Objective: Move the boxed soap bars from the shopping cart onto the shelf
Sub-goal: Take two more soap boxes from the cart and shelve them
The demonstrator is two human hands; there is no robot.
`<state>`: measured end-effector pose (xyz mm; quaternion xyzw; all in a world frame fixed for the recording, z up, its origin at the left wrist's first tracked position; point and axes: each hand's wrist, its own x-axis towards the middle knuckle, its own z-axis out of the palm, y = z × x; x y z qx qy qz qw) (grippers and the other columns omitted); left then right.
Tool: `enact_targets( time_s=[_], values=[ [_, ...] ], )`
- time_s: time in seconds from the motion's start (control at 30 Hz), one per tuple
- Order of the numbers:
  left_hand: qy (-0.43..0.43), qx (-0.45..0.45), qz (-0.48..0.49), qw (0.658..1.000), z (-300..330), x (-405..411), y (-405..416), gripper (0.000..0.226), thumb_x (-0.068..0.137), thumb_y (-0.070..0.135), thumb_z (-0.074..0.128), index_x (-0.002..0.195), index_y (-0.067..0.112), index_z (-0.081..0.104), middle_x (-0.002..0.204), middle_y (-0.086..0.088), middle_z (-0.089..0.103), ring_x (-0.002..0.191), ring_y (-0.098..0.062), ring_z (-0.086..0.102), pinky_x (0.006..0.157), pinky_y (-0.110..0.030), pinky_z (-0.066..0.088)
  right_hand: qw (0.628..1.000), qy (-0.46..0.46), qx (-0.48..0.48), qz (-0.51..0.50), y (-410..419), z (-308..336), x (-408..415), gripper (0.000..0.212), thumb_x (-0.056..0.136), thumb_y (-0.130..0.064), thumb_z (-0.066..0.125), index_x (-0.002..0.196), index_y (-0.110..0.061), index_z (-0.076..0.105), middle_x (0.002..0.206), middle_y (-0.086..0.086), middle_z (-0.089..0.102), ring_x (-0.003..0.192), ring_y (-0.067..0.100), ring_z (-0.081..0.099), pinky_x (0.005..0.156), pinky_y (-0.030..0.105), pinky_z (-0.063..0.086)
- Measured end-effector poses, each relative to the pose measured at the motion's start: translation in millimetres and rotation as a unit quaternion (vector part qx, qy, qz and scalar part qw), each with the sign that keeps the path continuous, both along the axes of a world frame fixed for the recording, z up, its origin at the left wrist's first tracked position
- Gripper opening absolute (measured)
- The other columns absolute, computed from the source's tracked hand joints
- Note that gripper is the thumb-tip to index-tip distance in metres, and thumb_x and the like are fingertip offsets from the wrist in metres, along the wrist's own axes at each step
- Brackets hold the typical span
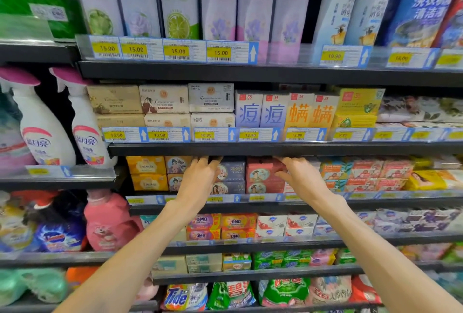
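Nearest the camera, two bare forearms rise from the bottom edge, at about 7 and 5 o'clock, and converge on the middle of a dark metal store shelf (225,208) edged with yellow price tags.

The left hand (198,182) reaches in with its fingers extended, their tips at the top of a stack of purple-grey cardboard soap boxes (230,178) printed with round portrait pictures; whether it grips a box or only touches one cannot be told, since the fingertips run under the shelf above. At 3 o'clock from it, well apart, the right hand (299,177) lies against a stack of dark red cardboard soap boxes (260,175) with the same round pictures, thumb and fingers curled on the upper box's right end.

At 9 o'clock of the left hand stand yellow cardboard soap boxes (147,172). Farther up, at 12 o'clock, the next shelf carries white boxes with large blue characters (260,112) beside orange-lettered boxes (310,112). At 10 o'clock stand two white spray bottles with magenta triggers (85,122).
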<state>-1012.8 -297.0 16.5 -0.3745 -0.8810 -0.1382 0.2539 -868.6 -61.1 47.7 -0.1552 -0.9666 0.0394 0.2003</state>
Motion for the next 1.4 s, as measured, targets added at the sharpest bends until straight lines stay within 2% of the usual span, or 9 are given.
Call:
enact_targets(
  time_s=[0.27, 0.5, 0.63, 0.73, 0.93, 1.03, 1.2, 1.27, 1.4],
  values=[
    [0.014, -0.009, 0.01, 1.0, -1.9, -1.7, 2.9, 0.05, 0.087, 0.015, 0.074, 0.135, 0.015, 0.058, 0.116, -0.015, 0.063, 0.105, -0.039, 0.059, 0.082, -0.046, 0.057, 0.999, -0.022, 0.03, -0.018, 4.7, -0.3, -3.1, 0.044, 0.095, -0.04, 0.06, 0.133, -0.018, 0.058, 0.109, 0.01, 0.069, 0.102, 0.031, 0.062, 0.082, 0.04, 0.054],
    [0.028, -0.015, 0.016, 0.999, -7.0, -0.5, 7.5, 0.065, 0.075, 0.007, 0.082, 0.134, 0.015, 0.058, 0.122, -0.01, 0.062, 0.109, -0.036, 0.058, 0.084, -0.043, 0.056, 0.999, -0.004, 0.041, 0.004, 1.1, -2.1, -3.2, 0.046, 0.097, -0.027, 0.057, 0.143, -0.024, 0.051, 0.109, 0.012, 0.069, 0.101, 0.035, 0.062, 0.082, 0.042, 0.054],
    [0.027, -0.008, 0.011, 1.0, -9.4, -0.9, 8.9, 0.063, 0.076, 0.005, 0.082, 0.134, 0.012, 0.058, 0.128, -0.008, 0.061, 0.116, -0.034, 0.055, 0.095, -0.042, 0.053, 0.998, -0.001, 0.058, 0.007, 0.7, -8.8, -9.2, 0.046, 0.098, -0.022, 0.054, 0.144, -0.025, 0.049, 0.109, 0.01, 0.069, 0.099, 0.032, 0.063, 0.079, 0.04, 0.056],
    [0.037, -0.012, 0.009, 0.999, -9.4, 0.3, 8.4, 0.065, 0.076, 0.007, 0.083, 0.136, 0.012, 0.058, 0.129, -0.006, 0.063, 0.118, -0.032, 0.054, 0.102, -0.04, 0.048, 0.997, -0.01, 0.081, -0.001, 2.1, -12.6, -10.2, 0.048, 0.095, -0.018, 0.059, 0.142, -0.025, 0.05, 0.106, 0.007, 0.069, 0.095, 0.029, 0.065, 0.076, 0.037, 0.055],
    [0.051, -0.017, 0.019, 0.998, -5.8, 7.3, 8.3, 0.061, 0.072, 0.008, 0.086, 0.128, 0.009, 0.063, 0.118, -0.008, 0.07, 0.112, -0.032, 0.06, 0.098, -0.039, 0.05, 0.992, 0.004, 0.122, 0.015, 2.6, -21.1, -7.7, 0.06, 0.078, 0.0, 0.073, 0.133, -0.015, 0.055, 0.093, 0.007, 0.069, 0.08, 0.027, 0.065, 0.064, 0.037, 0.057],
    [0.048, -0.02, 0.026, 0.998, -7.5, 9.0, 8.1, 0.06, 0.078, 0.01, 0.081, 0.133, 0.008, 0.058, 0.121, -0.009, 0.067, 0.116, -0.031, 0.057, 0.102, -0.039, 0.047, 0.988, 0.037, 0.136, 0.06, -1.6, -24.7, -4.7, 0.063, 0.076, 0.0, 0.074, 0.133, -0.014, 0.051, 0.11, 0.007, 0.067, 0.093, 0.028, 0.065, 0.067, 0.041, 0.06],
    [0.026, -0.003, 0.037, 0.999, -7.6, 25.8, -1.3, 0.054, 0.094, 0.023, 0.062, 0.144, 0.014, 0.042, 0.135, -0.005, 0.054, 0.126, -0.025, 0.046, 0.109, -0.038, 0.041, 0.967, 0.062, 0.136, 0.204, -15.1, -30.9, -1.6, 0.059, 0.09, -0.017, 0.069, 0.144, -0.014, 0.045, 0.148, 0.007, 0.049, 0.136, 0.022, 0.047, 0.098, 0.04, 0.054],
    [0.021, 0.024, 0.041, 0.999, -6.4, 38.5, -13.2, 0.056, 0.094, 0.024, 0.064, 0.144, 0.013, 0.043, 0.141, -0.006, 0.05, 0.133, -0.026, 0.041, 0.111, -0.039, 0.04, 0.953, 0.062, 0.13, 0.267, -24.4, -34.4, -5.2, 0.053, 0.094, -0.018, 0.065, 0.144, -0.014, 0.048, 0.151, 0.006, 0.047, 0.139, 0.021, 0.045, 0.105, 0.038, 0.048],
    [0.02, 0.043, 0.072, 0.996, -18.7, 69.3, -56.8, 0.05, 0.096, 0.024, 0.06, 0.143, 0.012, 0.047, 0.147, -0.006, 0.046, 0.141, -0.025, 0.036, 0.115, -0.039, 0.033, 0.917, 0.069, 0.092, 0.382, -62.9, -45.4, -17.3, 0.041, 0.096, -0.021, 0.062, 0.136, -0.017, 0.056, 0.139, 0.001, 0.058, 0.126, 0.018, 0.056, 0.097, 0.038, 0.052]
  ],
)
